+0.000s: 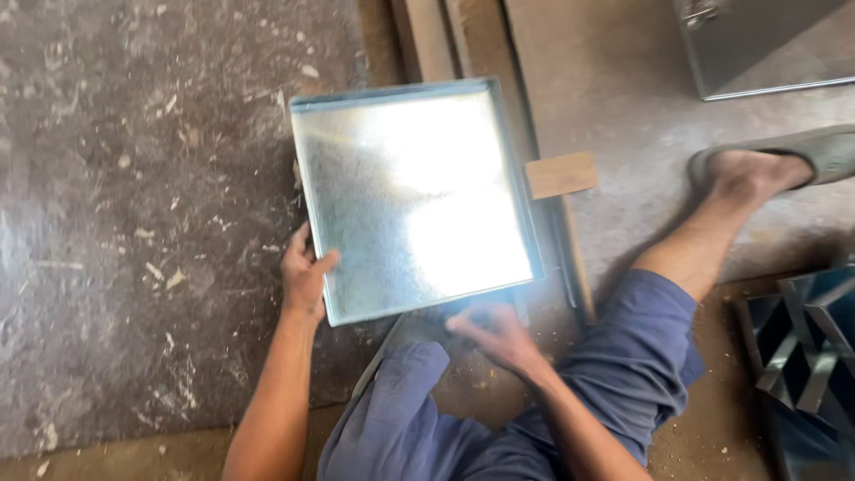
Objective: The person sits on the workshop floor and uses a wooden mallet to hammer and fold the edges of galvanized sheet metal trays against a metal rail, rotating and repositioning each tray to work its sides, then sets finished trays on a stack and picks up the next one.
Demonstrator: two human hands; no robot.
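Observation:
A shallow square tray of shiny galvanised sheet metal (356, 223) lies tilted in front of me, its folded rim up and bright glare on its right half. My left hand (305, 272) grips the tray's near left edge, thumb over the rim. My right hand (494, 337) is blurred just below the tray's near edge, fingers loosely curled; whether it touches the tray or holds anything is unclear. My legs in blue trousers (614, 374) spread under and beside the tray.
A dusty dark floor slab (134, 223) with scattered chips fills the left. Wooden planks (445, 40) run behind the tray, with a small wooden block (561, 175) at its right. A metal box (757, 44) stands top right; dark angled metal pieces (810, 347) lie at right. My sandalled foot (766, 169) rests beyond.

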